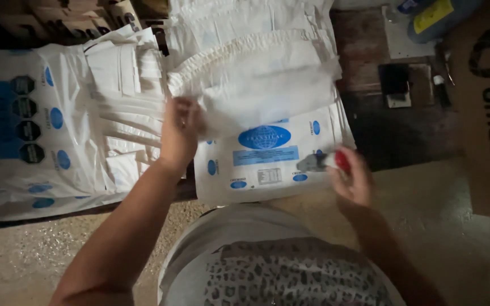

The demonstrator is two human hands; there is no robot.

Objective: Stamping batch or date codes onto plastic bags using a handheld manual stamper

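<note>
Dim floor. Your left hand (180, 133) pinches the white bag (267, 96); right hand (351, 178) grips a red-handled cutter (324, 162). Blade could nick stacked bags (267, 164).

Both bare forearms reach forward from the bottom of the view. The left hand (180, 133) is raised ahead, back of the hand toward the camera, fingers curled in a pinch at its far side. The right hand (351, 177) sits lower and nearer the body, fingers closed in a grip, wrist bent slightly inward.
</note>
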